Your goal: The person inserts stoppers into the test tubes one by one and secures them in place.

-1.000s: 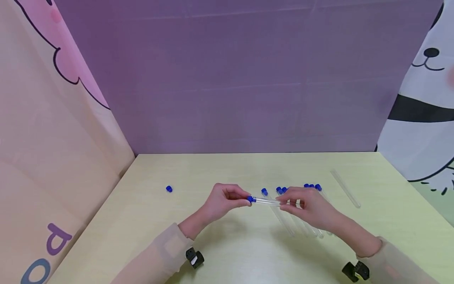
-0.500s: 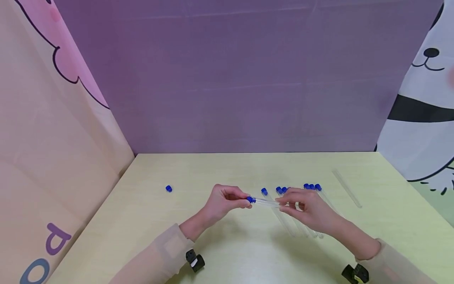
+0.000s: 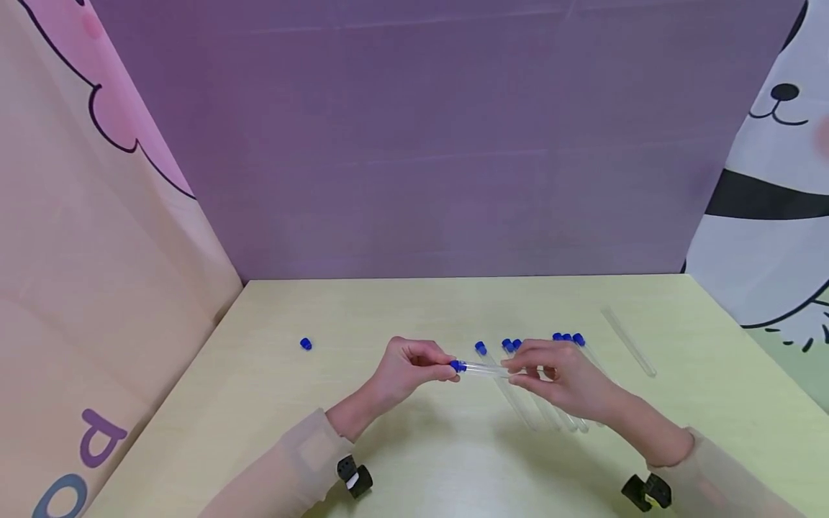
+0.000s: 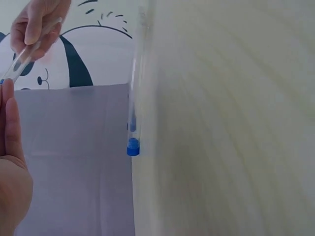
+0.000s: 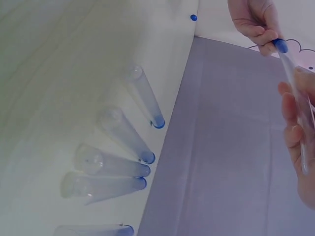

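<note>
Above the table, a clear test tube lies nearly level between my two hands. My left hand pinches its blue cap between thumb and fingers; the cap sits at the tube's mouth. With thumb and fingertips, my right hand grips the tube's body further along. The right wrist view shows the tube running through the right hand's fingers, its rounded end sticking out past them. Behind and below the right hand, several capped tubes rest on the table, partly hidden by that hand in the head view.
A loose blue cap lies on the table at the left. An uncapped clear tube lies at the back right. Purple cloth hangs behind the table's far edge, with printed cloths on both sides.
Both hands keep their hold on the tube and cap, almost in place. The whole head view has shifted very slightly; the things on the table have not moved.
</note>
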`<state>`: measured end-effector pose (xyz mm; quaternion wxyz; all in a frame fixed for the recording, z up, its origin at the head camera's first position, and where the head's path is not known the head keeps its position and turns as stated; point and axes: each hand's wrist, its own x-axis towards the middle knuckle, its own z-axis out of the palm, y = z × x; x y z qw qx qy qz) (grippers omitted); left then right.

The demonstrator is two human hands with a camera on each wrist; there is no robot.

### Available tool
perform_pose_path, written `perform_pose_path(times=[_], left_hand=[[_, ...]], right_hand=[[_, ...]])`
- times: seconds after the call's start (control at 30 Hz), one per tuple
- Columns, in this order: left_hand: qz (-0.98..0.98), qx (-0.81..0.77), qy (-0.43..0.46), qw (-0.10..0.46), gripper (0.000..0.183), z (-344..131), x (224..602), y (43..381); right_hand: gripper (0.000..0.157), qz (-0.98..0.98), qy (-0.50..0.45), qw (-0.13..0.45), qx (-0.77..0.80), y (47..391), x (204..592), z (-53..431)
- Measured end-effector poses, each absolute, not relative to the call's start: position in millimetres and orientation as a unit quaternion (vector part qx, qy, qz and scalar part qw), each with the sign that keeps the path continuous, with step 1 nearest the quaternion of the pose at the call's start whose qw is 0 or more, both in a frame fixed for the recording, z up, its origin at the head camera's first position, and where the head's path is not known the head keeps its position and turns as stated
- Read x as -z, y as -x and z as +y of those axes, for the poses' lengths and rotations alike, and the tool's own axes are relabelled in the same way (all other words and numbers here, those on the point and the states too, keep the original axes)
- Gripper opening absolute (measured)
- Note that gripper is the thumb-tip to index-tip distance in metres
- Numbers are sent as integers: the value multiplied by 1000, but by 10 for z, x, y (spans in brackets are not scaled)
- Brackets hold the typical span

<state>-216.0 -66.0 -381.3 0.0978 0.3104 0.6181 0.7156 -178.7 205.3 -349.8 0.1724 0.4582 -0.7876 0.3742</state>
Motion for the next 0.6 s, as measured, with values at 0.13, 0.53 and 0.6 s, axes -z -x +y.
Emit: perform_pose_path(times=[0.13,0.53,0.6], left_hand=[[629,-705,-310,108,21,-669,3813,2143],[702,-642,-296,89,20,-724,3769,2126],[707,-637,-295,89,20,-735,3762,2130]], right_hand=[[23,-797,-447,163,-372,1768,3500,2063],[19,-829,-407,142,-356,1782,3572,2039],[18,-833,-401,136,-357,1784,3569,2027]])
